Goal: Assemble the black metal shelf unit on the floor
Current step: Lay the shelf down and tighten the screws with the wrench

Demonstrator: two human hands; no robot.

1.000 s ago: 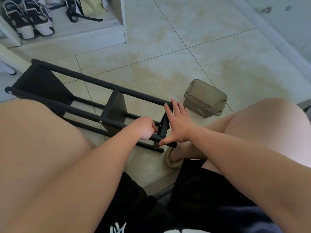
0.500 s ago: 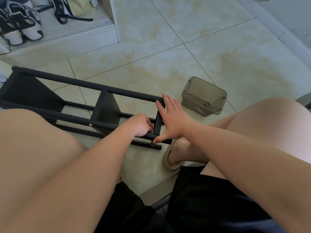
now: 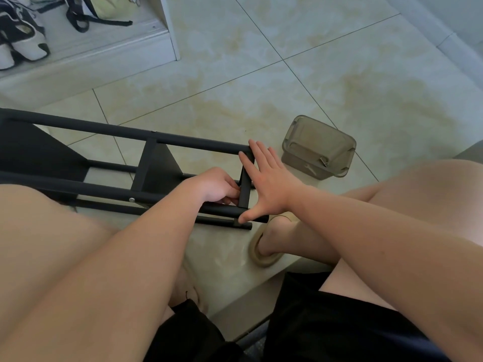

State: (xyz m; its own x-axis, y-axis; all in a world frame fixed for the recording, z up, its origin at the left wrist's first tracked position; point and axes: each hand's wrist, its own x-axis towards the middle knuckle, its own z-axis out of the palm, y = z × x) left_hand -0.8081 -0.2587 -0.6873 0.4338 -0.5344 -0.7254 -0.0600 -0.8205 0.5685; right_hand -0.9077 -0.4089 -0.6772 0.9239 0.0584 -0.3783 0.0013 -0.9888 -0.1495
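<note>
- Shelf (image 3: 109, 131) is lying sideways on the floor (image 3: 235, 100).
- Your left hand (image 3: 217, 185) is pinching its end bar (image 3: 245, 186); your right hand (image 3: 266, 184), flat, is bracing it.
- Uneven pushing is risking misalignment.

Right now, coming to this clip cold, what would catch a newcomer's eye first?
The black shelf frame lies on its side on the tiled floor, left of centre, with both hands at its near end. The right hand presses flat against the end bar, while the left hand curls its fingers at the bar's inner side; what they hold is hidden. A translucent plastic box sits just right of them.
</note>
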